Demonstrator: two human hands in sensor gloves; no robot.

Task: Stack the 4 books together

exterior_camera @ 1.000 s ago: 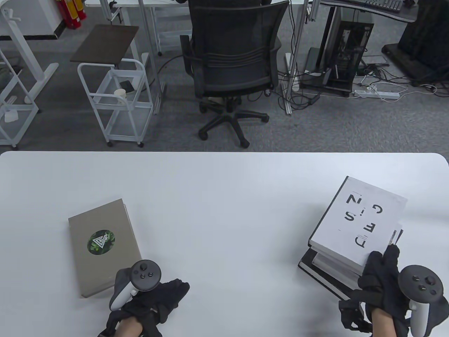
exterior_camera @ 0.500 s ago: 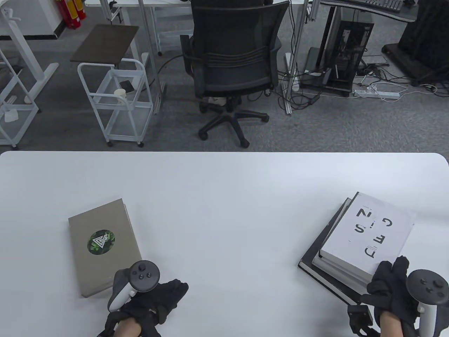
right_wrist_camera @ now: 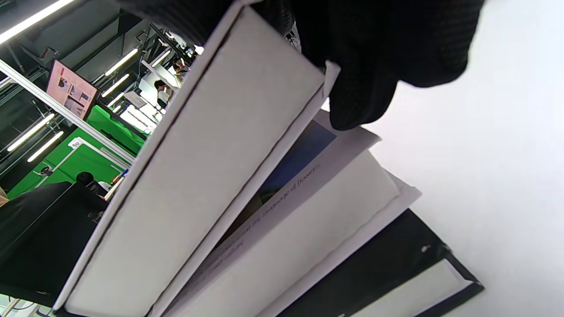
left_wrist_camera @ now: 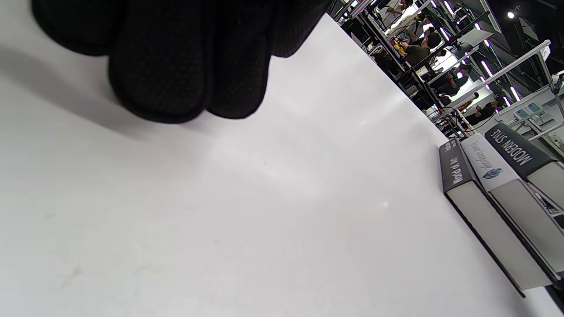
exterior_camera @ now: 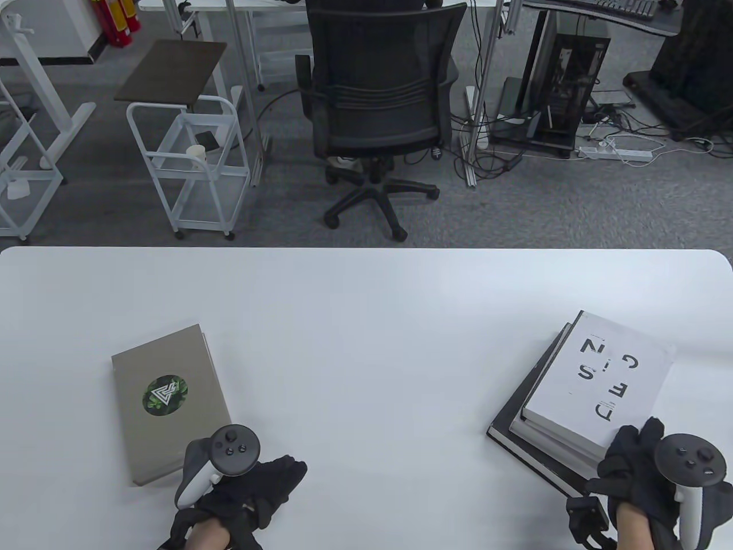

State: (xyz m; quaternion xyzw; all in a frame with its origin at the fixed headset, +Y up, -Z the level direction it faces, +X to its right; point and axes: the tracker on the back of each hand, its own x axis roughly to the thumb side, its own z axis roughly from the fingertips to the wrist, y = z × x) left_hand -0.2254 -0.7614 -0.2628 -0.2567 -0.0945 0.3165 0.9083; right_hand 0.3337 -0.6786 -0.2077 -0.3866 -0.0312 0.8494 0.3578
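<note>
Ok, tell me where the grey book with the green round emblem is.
In the table view the grey book lies flat on the table's left side, just beyond the left hand, far from the three-book stack on the right.

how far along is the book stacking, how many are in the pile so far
Three of four are piled at the right: the white lettered book lies on a middle book, over a black book. The right hand grips the top book's near corner. Left to do: the grey book lies apart, beside the left hand, which rests on the table.
</note>
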